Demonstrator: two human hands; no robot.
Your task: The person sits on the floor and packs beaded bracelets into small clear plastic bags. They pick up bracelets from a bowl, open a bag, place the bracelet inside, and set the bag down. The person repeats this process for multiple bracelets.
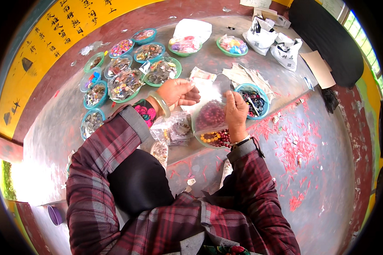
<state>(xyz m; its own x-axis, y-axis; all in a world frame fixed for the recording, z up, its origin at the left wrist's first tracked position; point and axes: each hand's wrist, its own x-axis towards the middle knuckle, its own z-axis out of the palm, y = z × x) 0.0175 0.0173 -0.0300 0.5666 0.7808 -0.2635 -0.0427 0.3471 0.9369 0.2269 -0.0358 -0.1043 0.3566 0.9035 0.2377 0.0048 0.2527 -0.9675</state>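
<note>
The beads are dark red, the sleeves red-grey plaid.

Approx. 14 basins (8 blue, 6 green), 2 hands, 1 held bag. Also 2 wht carrier bags, 1 cardbd sheet, 1 purple bucket & 1 thick bangle.

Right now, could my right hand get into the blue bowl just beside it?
Probably yes: your right hand is close to the blue bowl, whose top looks open, with nothing evident between them. But its fingers seem to be pinching the bag, so it would likely need freeing first.
</note>
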